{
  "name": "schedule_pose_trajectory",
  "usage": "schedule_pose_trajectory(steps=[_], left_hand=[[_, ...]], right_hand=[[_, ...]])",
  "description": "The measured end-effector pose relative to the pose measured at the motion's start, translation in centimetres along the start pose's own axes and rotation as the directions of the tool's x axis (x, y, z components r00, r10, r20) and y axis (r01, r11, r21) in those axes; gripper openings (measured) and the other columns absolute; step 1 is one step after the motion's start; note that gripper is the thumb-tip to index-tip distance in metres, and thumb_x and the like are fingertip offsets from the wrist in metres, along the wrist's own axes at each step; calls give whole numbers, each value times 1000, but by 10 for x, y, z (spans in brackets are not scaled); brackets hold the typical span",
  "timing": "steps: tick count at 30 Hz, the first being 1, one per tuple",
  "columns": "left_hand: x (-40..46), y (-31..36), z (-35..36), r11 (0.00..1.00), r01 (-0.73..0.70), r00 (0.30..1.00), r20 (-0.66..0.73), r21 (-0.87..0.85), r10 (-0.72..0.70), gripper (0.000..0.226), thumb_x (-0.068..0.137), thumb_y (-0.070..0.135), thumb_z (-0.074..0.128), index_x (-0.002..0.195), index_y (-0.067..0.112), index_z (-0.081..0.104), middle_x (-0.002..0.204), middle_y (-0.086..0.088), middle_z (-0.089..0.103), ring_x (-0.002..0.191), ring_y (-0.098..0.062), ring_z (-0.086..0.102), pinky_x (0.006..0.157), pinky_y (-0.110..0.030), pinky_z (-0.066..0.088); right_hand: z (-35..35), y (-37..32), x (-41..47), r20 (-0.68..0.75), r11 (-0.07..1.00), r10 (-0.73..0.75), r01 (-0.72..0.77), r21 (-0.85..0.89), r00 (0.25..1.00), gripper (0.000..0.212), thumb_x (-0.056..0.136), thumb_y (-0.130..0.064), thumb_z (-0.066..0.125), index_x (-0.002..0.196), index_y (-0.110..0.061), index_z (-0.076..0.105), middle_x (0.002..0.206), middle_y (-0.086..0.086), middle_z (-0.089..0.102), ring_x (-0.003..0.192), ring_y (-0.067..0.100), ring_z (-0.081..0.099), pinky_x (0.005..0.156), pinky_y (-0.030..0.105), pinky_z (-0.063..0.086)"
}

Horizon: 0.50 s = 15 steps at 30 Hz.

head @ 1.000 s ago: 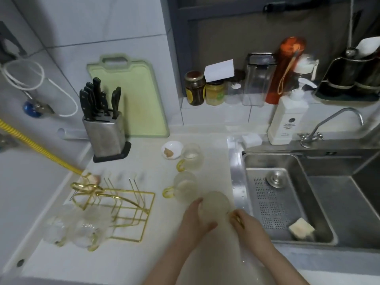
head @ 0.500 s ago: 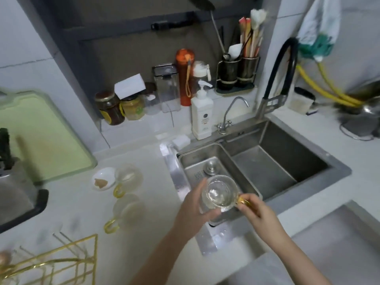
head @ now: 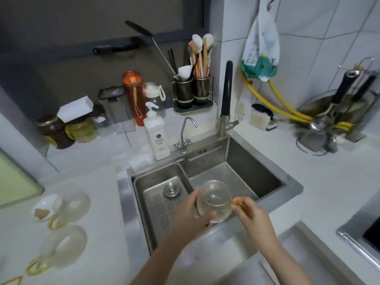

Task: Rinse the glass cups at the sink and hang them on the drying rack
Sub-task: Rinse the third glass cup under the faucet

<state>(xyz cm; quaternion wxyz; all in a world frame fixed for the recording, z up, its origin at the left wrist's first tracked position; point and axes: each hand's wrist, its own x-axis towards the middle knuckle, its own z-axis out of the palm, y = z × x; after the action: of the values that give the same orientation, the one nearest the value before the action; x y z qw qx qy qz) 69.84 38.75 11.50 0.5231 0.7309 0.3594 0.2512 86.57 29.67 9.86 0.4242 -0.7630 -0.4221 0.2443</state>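
I hold a clear glass cup (head: 213,200) with an amber handle over the steel sink (head: 292,188). My left hand (head: 190,212) grips the cup's body from the left. My right hand (head: 249,214) pinches the amber handle. Two more glass cups with yellow handles stand on the white counter at the left, one (head: 72,206) farther and one (head: 61,246) nearer. Only a gold corner of the drying rack (head: 14,280) shows at the bottom left edge. The tall black faucet (head: 226,93) stands behind the sink, with no water visible.
A small chrome tap (head: 185,132) and a white soap bottle (head: 156,136) stand at the sink's back edge. Jars, an orange bottle (head: 133,97) and utensil holders (head: 193,91) line the ledge. A small white dish (head: 44,208) sits by the far cup. A stove edge (head: 362,241) is at right.
The cup has travelled from the counter beside the rack to above the sink, still held by both hands. My view has swung right, so the rack has almost left the frame.
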Motion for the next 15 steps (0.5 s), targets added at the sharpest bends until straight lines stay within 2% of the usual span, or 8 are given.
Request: schedule_pose_trajectory(steps=[3,5,7,9,12,15], left_hand=[[33,9,38,998,68,996,-65,-6,-69,42,68,44,69,105,56,52,108,22,64,102,2,61,88,-25,52],[54,11,63,995,101,989,-111,-16,-102,38,74,35,69,106,49,53,108,19,64,101,-2,62,90,-34,53],[67,17,83,984,163,973,-151,-76,-173,33,83,19,68,103,39,51,102,15,62,96,-5,61,89,-26,51],[76,22,97,975,178,959,-199,-136,-203,27,87,9,65,101,29,54,96,8,65,88,-3,64,78,-16,50],[84,26,107,950,212,925,-268,-229,-271,37,83,20,70,117,20,55,107,3,66,96,-3,64,80,-13,50],[94,24,108,931,245,891,-315,-272,-327,38,83,24,70,117,21,53,110,-2,63,98,-9,61,81,-12,48]], right_hand=[[-36,14,34,-4,999,-30,30,-23,1000,11,86,-36,62,93,-28,63,80,-9,68,76,4,63,70,26,52],[-56,23,56,-7,999,-42,42,-3,999,8,86,-36,62,89,-29,60,77,-8,66,73,5,62,66,22,47],[-72,29,73,29,999,-34,33,6,999,9,87,-37,61,88,-29,58,77,-8,64,73,7,61,64,18,45],[-83,33,86,70,999,-41,41,-3,997,12,88,-36,60,90,-24,58,78,-7,64,73,8,61,61,14,42],[-90,40,101,119,999,-52,52,2,992,17,89,-37,58,89,-20,60,75,-5,64,71,11,61,60,14,42],[-84,49,113,152,1000,-18,18,2,988,21,89,-38,57,87,-17,60,76,-3,65,71,13,62,60,18,46]])
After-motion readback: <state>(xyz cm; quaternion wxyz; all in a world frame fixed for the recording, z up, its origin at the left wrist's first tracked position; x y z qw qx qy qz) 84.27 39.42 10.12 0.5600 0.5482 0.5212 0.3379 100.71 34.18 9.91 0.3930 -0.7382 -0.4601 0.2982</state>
